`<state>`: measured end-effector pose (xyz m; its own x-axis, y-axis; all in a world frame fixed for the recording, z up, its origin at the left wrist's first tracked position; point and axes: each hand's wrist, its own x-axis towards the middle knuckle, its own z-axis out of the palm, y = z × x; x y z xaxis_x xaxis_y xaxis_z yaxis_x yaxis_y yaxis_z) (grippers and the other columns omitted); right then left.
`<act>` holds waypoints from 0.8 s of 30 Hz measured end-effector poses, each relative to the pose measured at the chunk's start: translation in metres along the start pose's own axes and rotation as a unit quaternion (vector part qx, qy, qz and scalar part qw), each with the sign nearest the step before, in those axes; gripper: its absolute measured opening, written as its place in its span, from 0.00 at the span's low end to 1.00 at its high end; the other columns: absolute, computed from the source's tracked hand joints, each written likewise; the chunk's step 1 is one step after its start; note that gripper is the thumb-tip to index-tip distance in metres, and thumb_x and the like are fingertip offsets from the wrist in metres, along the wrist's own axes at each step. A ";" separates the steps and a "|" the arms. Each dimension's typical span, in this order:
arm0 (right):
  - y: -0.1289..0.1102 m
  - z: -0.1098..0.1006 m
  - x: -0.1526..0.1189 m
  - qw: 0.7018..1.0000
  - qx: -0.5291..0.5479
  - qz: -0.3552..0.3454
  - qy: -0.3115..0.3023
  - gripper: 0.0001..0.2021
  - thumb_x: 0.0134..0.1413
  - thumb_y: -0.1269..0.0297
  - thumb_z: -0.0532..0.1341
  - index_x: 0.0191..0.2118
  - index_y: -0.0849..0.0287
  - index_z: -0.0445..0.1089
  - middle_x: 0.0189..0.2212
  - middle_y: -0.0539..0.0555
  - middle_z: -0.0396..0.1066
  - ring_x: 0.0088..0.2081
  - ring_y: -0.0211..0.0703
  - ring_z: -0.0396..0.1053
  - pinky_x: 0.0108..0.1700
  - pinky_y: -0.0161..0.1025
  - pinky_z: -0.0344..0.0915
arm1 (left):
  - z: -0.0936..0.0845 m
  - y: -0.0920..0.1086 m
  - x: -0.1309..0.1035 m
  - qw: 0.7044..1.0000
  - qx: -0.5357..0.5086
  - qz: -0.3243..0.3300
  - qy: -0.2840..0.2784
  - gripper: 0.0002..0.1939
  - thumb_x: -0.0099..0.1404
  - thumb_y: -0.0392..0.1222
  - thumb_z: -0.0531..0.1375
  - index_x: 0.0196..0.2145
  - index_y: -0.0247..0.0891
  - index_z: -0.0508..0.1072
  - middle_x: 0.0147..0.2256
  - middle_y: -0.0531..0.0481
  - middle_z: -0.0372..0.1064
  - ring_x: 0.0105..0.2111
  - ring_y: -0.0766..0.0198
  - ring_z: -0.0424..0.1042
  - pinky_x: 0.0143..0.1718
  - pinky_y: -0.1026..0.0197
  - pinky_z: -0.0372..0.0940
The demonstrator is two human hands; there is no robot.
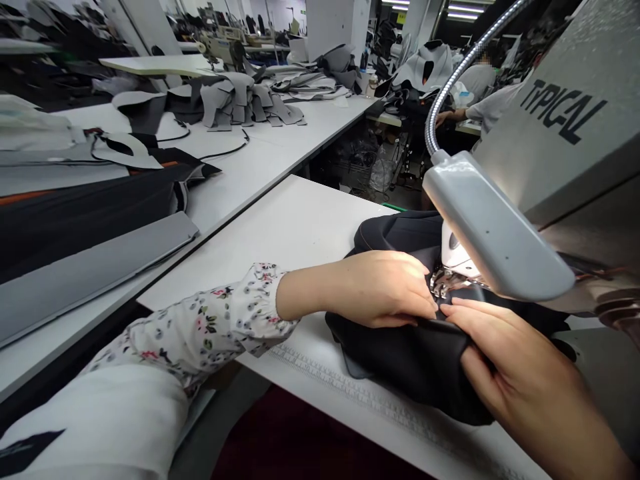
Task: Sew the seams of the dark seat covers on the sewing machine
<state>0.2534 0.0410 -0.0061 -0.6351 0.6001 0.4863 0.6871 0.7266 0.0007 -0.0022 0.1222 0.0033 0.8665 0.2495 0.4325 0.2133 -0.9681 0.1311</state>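
A black piece of fabric lies bunched on the white sewing table, partly under the sewing machine. My left hand presses and pinches it just left of the presser foot, fingers together. From the right, my right hand grips the near edge of the same fabric, its fingertips close to the foot and its thumb tucked below. Both sets of fingertips almost meet in front of the needle area. A lit lamp on a bendable metal neck hangs above and hides part of the machine head.
A printed ruler scale runs along the table's front edge. On the adjoining white table at left lie dark and grey fabric panels and a heap of grey cut pieces. Another person's arm shows behind the machine.
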 end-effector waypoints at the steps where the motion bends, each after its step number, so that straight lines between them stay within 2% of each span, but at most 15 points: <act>1: 0.003 0.002 0.000 1.000 0.004 -0.001 0.005 0.14 0.69 0.73 0.54 0.54 0.63 0.73 0.52 0.57 0.76 0.55 0.44 0.71 0.61 0.41 0.63 | 0.004 0.002 -0.001 1.000 0.008 0.009 0.007 0.09 0.74 0.41 0.60 0.43 0.49 0.82 0.46 0.49 0.81 0.48 0.59 0.78 0.57 0.58 0.69; 3: 0.010 0.007 0.000 1.000 0.011 -0.004 0.012 0.15 0.68 0.74 0.55 0.54 0.62 0.73 0.53 0.57 0.76 0.56 0.45 0.72 0.62 0.41 0.64 | 0.013 0.007 -0.001 0.999 0.020 0.033 0.016 0.13 0.77 0.39 0.56 0.43 0.44 0.81 0.45 0.45 0.81 0.48 0.58 0.78 0.58 0.55 0.68; 7: 0.020 0.009 -0.002 0.999 0.014 -0.007 0.030 0.16 0.66 0.76 0.55 0.55 0.62 0.73 0.54 0.58 0.76 0.56 0.46 0.73 0.63 0.43 0.65 | 0.027 0.017 -0.002 0.997 0.044 -0.016 0.063 0.15 0.79 0.40 0.52 0.43 0.40 0.79 0.45 0.44 0.80 0.47 0.58 0.76 0.58 0.52 0.66; 9: 0.014 0.001 -0.009 0.999 0.000 0.006 0.034 0.19 0.66 0.76 0.56 0.59 0.63 0.72 0.56 0.59 0.76 0.58 0.50 0.72 0.65 0.47 0.66 | 0.029 0.019 -0.003 0.996 0.042 -0.036 0.069 0.13 0.79 0.42 0.53 0.45 0.40 0.79 0.46 0.44 0.80 0.48 0.57 0.76 0.57 0.51 0.65; 11: -0.006 -0.006 -0.020 0.997 0.042 0.025 0.052 0.25 0.62 0.76 0.60 0.64 0.58 0.71 0.57 0.58 0.76 0.60 0.53 0.72 0.62 0.48 0.69 | 0.030 0.019 -0.003 0.996 0.027 -0.047 0.073 0.13 0.78 0.44 0.55 0.48 0.39 0.78 0.46 0.45 0.80 0.48 0.56 0.76 0.56 0.51 0.63; 13: -0.038 0.000 -0.033 0.982 0.164 0.032 0.089 0.28 0.58 0.75 0.66 0.62 0.46 0.73 0.50 0.52 0.80 0.54 0.50 0.77 0.52 0.43 0.76 | 0.031 0.018 -0.003 0.995 0.002 -0.052 0.088 0.13 0.78 0.44 0.55 0.49 0.38 0.78 0.46 0.47 0.81 0.48 0.57 0.76 0.54 0.51 0.62; 14: -0.057 0.010 -0.038 0.966 0.237 0.022 0.101 0.24 0.60 0.72 0.66 0.58 0.38 0.76 0.42 0.47 0.82 0.46 0.45 0.80 0.44 0.38 0.78 | 0.032 0.017 -0.002 0.994 -0.009 -0.054 0.098 0.13 0.79 0.44 0.55 0.49 0.38 0.78 0.47 0.48 0.81 0.48 0.58 0.76 0.53 0.52 0.61; 15: -0.074 0.027 -0.042 0.956 0.278 0.013 0.091 0.16 0.62 0.65 0.66 0.52 0.37 0.79 0.35 0.46 0.82 0.38 0.42 0.80 0.37 0.35 0.78 | 0.032 0.017 -0.001 0.992 -0.016 -0.055 0.108 0.13 0.79 0.43 0.54 0.48 0.38 0.78 0.47 0.49 0.81 0.48 0.59 0.76 0.53 0.53 0.61; 16: -0.091 0.048 -0.045 0.937 0.341 0.017 0.068 0.10 0.65 0.60 0.65 0.48 0.40 0.81 0.30 0.46 0.81 0.33 0.39 0.79 0.34 0.32 0.77 | 0.033 0.017 0.000 0.991 -0.018 -0.058 0.116 0.14 0.80 0.43 0.53 0.48 0.38 0.78 0.47 0.50 0.81 0.48 0.61 0.77 0.53 0.54 0.60; 17: -0.104 0.072 -0.045 0.847 0.519 0.110 0.038 0.06 0.63 0.59 0.67 0.41 0.45 0.83 0.30 0.49 0.81 0.31 0.39 0.79 0.36 0.31 0.77 | 0.034 0.017 0.002 0.991 -0.012 -0.061 0.120 0.16 0.81 0.43 0.52 0.48 0.38 0.78 0.46 0.50 0.82 0.47 0.62 0.77 0.54 0.54 0.60; 18: -0.114 0.098 -0.043 0.707 0.649 0.277 0.041 0.06 0.58 0.57 0.70 0.36 0.51 0.84 0.31 0.53 0.82 0.34 0.44 0.80 0.40 0.36 0.79 | 0.034 0.018 0.004 0.991 -0.003 -0.063 0.120 0.17 0.81 0.44 0.50 0.47 0.37 0.78 0.45 0.50 0.82 0.46 0.62 0.77 0.54 0.55 0.60; 19: -0.121 0.123 -0.041 0.652 0.669 0.352 0.052 0.09 0.62 0.56 0.67 0.40 0.53 0.84 0.35 0.55 0.82 0.36 0.45 0.80 0.42 0.37 0.79 | 0.034 0.018 0.006 0.991 0.009 -0.064 0.115 0.18 0.82 0.44 0.50 0.47 0.37 0.79 0.43 0.50 0.82 0.45 0.62 0.76 0.55 0.55 0.60; 21: -0.125 0.164 -0.034 0.575 0.691 0.427 0.096 0.15 0.64 0.51 0.63 0.44 0.54 0.83 0.40 0.56 0.82 0.44 0.48 0.80 0.50 0.43 0.79 | 0.032 0.018 0.011 0.992 0.031 -0.067 0.099 0.20 0.82 0.45 0.48 0.45 0.38 0.79 0.41 0.50 0.81 0.44 0.62 0.76 0.56 0.53 0.58; 22: -0.125 0.179 -0.031 0.553 0.695 0.445 0.113 0.17 0.64 0.50 0.62 0.46 0.54 0.82 0.44 0.57 0.82 0.48 0.48 0.79 0.55 0.47 0.77 | 0.031 0.019 0.014 0.993 0.039 -0.070 0.089 0.20 0.82 0.46 0.48 0.44 0.38 0.79 0.41 0.50 0.81 0.44 0.61 0.76 0.56 0.52 0.58; 24: -0.121 0.195 -0.029 0.506 0.714 0.466 0.129 0.18 0.62 0.50 0.63 0.48 0.56 0.80 0.47 0.59 0.80 0.53 0.51 0.77 0.62 0.54 0.72 | 0.029 0.019 0.020 0.993 0.047 -0.084 0.073 0.20 0.82 0.48 0.49 0.43 0.39 0.79 0.40 0.49 0.80 0.45 0.59 0.77 0.55 0.50 0.58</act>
<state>0.1196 0.0005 -0.1905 -0.0766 0.9752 -0.2074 -0.4269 -0.2201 -0.8771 0.0318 0.1080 -0.0113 0.7427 0.4006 0.5366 0.3960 -0.9089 0.1306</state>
